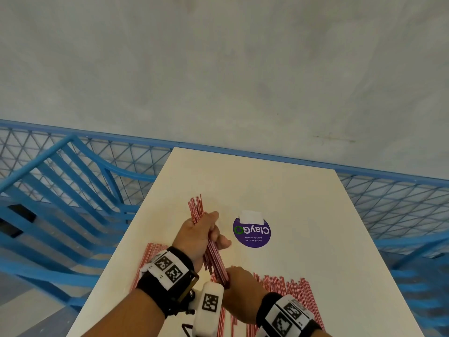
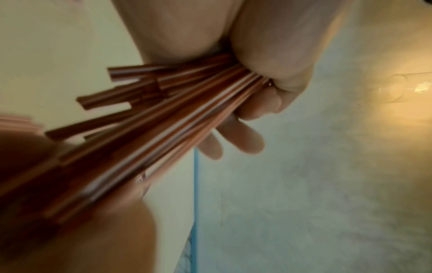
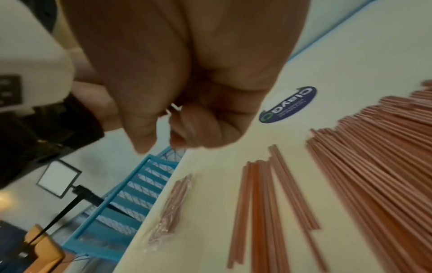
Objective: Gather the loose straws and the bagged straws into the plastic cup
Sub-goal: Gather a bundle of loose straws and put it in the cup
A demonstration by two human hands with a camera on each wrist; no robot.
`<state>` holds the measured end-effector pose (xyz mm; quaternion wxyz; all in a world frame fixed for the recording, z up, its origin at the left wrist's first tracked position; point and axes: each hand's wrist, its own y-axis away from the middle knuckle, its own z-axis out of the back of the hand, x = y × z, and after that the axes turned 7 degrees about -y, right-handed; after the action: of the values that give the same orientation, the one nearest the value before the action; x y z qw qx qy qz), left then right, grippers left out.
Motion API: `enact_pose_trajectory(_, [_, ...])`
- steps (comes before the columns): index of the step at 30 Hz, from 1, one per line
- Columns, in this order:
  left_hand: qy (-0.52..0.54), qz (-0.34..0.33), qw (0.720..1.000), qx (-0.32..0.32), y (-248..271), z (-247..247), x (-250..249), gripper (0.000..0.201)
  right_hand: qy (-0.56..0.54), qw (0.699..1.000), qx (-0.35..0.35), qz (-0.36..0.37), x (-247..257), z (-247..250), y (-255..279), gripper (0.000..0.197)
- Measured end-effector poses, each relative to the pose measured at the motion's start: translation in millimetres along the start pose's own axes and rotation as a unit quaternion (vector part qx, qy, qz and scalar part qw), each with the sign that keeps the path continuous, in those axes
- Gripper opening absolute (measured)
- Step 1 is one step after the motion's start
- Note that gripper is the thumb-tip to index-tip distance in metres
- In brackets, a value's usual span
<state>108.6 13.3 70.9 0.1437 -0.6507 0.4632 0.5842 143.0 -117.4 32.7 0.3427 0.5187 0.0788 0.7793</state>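
The left hand [image 1: 198, 235] is curled round a bundle of red-and-white striped straws [image 1: 211, 244], held above the white worktop [image 1: 303, 195] at a slant, far ends fanning out unevenly. The right hand [image 1: 239, 285] closes round the bundle's near end, seemingly squaring it. Many more loose straws [image 1: 289, 288] lie spread on the worktop by the right wrist, a few apart from the main spread [image 3: 259, 195], and the bagged straws [image 3: 171, 206] rest near the left edge. The plastic cup cannot be picked out with certainty in any view; a clear shape [image 2: 397, 88] in the left wrist view may be it.

The step in hand looks like collecting and aligning. To do it well, the person should tap the uneven ends level against the worktop, keep the left grip firm enough that none slide out, and add the rest in handfuls. A purple round sticker [image 1: 252, 232] sits beyond the hands.
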Motion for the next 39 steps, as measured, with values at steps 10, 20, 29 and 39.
enact_pose_trajectory(10, [-0.064,-0.134,0.989,0.029,9.1,-12.8,-26.5,0.041,-0.607,0.779,0.009,-0.155,7.5,16.7,13.3,0.058])
enact_pose_trajectory(20, [-0.126,-0.135,0.982,0.023,10.7,-14.2,-6.0,0.043,-0.658,0.744,0.006,-0.115,20.6,22.8,20.3,0.071])
enact_pose_trajectory(29, [-0.137,-0.121,0.983,0.021,7.4,-12.8,-4.8,0.040,-0.615,0.781,0.002,-0.110,19.0,27.7,19.7,0.066])
enact_pose_trajectory(39, [-0.350,-0.083,0.920,0.155,20.6,-2.1,19.9,0.026,0.017,0.976,-0.131,0.172,50.7,79.3,62.0,0.057])
